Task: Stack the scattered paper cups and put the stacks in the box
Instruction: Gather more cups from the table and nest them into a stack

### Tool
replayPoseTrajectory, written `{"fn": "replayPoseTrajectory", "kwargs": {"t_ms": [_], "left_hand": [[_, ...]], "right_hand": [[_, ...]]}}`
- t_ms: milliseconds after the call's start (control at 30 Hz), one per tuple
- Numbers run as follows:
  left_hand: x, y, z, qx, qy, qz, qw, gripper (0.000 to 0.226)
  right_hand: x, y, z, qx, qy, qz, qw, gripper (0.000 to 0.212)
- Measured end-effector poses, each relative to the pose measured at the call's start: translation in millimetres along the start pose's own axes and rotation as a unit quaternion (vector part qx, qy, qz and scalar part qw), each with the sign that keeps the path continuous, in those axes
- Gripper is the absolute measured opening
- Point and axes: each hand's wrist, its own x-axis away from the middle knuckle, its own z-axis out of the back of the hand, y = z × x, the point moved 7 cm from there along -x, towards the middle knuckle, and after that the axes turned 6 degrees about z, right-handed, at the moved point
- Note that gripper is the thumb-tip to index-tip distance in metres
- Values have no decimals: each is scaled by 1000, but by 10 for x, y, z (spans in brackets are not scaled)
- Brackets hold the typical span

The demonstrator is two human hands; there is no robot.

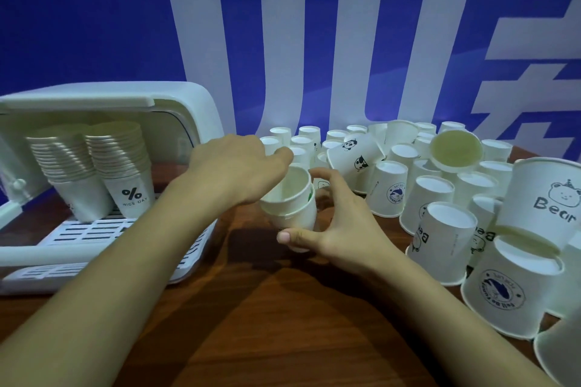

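A short stack of white paper cups [294, 204] stands upright at the table's middle. My right hand [333, 223] wraps around its lower part from the right. My left hand [239, 166] is at the stack's rim on the left, fingers on the top cup. The white plastic box [188, 97] lies open at the left with two tall cup stacks [94, 166] leaning inside it. Several loose cups [440, 198], mostly upside down, crowd the right side of the table.
The brown wooden table [283, 324] runs toward me. A blue and white printed wall [314, 41] closes the back. One cup [353, 155] with panda prints lies on its side among the loose ones. The box's slatted tray [88, 229] extends forward at left.
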Motion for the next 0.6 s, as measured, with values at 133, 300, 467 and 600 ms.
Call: {"fn": "replayPoseTrajectory", "kwargs": {"t_ms": [133,300,467,600], "left_hand": [[137,-68,-252,214,-27,-19,976,74],[495,-312,-750,412,10,-32,911,66],[560,-357,-800,434,75,-41,897,58],[583,-371,-896,438,80,-3,895,52]], "right_hand": [[19,76,-96,-31,-6,6,999,101],[32,121,-277,-71,-39,24,996,100],[1,135,-123,-61,10,57,996,75],[-168,200,-62,180,-14,69,981,91]]}}
